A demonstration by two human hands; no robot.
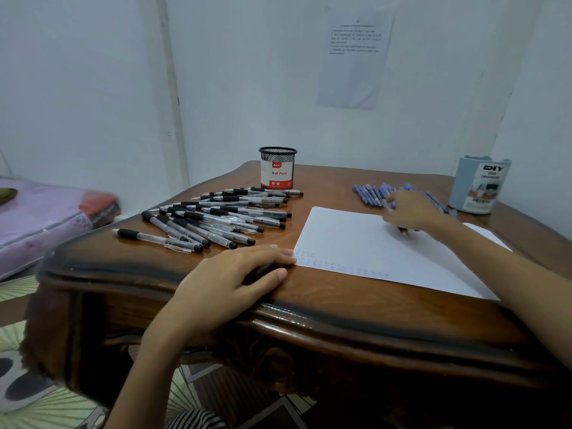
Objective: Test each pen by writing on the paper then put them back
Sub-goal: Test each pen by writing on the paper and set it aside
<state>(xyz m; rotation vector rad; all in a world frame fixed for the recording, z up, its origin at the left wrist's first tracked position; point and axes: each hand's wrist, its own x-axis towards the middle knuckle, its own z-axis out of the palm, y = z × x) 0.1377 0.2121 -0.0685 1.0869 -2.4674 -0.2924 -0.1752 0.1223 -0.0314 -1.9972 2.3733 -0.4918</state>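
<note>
Grip first: the right hand (408,212) curls round one blue plastic pen (387,206) at the row of blue pens (370,193) beyond the white sheet of paper (356,243), though blur hides the exact hold. The left hand (238,274) lies flat, holding nothing, fingertips at the sheet's near-left corner. Pin that corner firmly and write on the bare upper part. The pale blue plastic desk organiser (478,187) crowds the row, near the brown carved wooden table's (309,308) right edge

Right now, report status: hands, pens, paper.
Left hand open, resting on table at near corner of paper. Right hand grips blue pen at far edge. Black pens spread left, blue pens beyond right hand.
</note>
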